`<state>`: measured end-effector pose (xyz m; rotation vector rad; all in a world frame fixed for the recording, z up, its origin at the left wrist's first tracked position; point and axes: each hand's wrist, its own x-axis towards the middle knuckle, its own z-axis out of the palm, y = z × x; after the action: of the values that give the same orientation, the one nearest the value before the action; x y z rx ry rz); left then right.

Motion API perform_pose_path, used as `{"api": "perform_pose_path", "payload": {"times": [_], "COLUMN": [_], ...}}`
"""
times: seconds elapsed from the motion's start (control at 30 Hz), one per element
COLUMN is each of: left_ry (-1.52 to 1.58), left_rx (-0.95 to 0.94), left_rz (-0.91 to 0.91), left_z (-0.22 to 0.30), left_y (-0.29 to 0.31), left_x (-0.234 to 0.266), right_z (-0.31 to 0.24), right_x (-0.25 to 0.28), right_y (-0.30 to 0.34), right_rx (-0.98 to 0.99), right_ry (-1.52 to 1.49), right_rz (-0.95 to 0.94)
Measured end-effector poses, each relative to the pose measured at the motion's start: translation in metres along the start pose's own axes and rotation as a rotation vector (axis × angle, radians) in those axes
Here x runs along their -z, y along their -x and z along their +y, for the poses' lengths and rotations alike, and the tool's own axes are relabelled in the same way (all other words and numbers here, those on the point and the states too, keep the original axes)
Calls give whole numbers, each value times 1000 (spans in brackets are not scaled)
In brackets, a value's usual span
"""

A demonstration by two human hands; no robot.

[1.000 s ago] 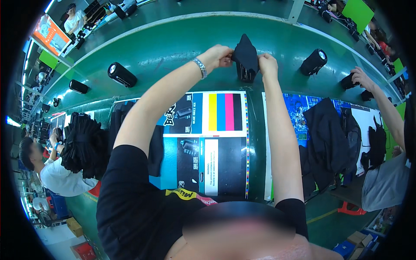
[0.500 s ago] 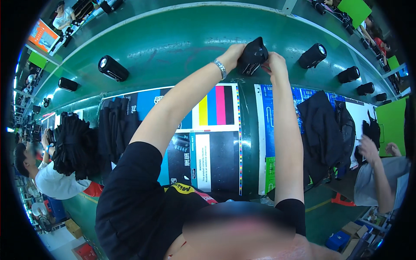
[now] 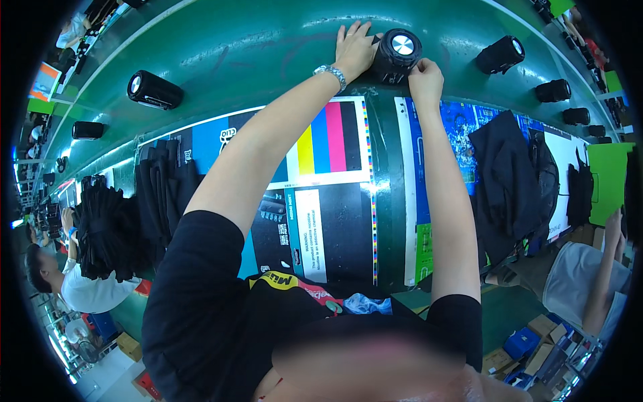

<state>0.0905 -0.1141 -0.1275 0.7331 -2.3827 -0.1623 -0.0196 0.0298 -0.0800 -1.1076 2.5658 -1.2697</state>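
Note:
A black cylindrical speaker [image 3: 395,61] with a round silver end stands on the green bench at arm's length. My left hand [image 3: 355,51] is at its left side, fingers spread and palm down, with the thumb side close against a dark piece by the speaker. At the speaker's lower right, my right hand [image 3: 426,79] has its fingers pinched together near the casing. What lies between those fingertips is too small to make out. Whether black cloth still wraps the speaker's lower part cannot be told.
Other black speakers [image 3: 155,90] [image 3: 499,55] lie along the bench on both sides. Printed sheets [image 3: 321,134] cover its near part. Piles of black cloth bags [image 3: 107,228] lie left, more black cloth [image 3: 506,167] right. Co-workers sit at left and right.
The pointed black cloth over the top no longer shows; the speaker's silver end is visible. My left hand has opened and spread beside it. The right hand has stayed close, now pinched.

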Motion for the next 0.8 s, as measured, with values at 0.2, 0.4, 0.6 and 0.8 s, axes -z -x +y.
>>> {"api": "perform_pose_path", "payload": {"times": [0.2, 0.4, 0.6, 0.8], "left_ry": [38, 1633, 2051, 1546], "left_rx": [177, 614, 692, 555], "left_rz": [51, 105, -16, 32], "left_z": [11, 74, 81, 81], "left_y": [-11, -25, -29, -19], "left_x": [26, 80, 113, 115], "right_z": [-6, -16, -43, -100], "right_x": [2, 2, -12, 1], "right_y": [-11, -9, 12, 46], "right_rx": [116, 16, -184, -707], "right_ry": [53, -79, -992, -1576], "right_rz": [14, -32, -123, -176]}}
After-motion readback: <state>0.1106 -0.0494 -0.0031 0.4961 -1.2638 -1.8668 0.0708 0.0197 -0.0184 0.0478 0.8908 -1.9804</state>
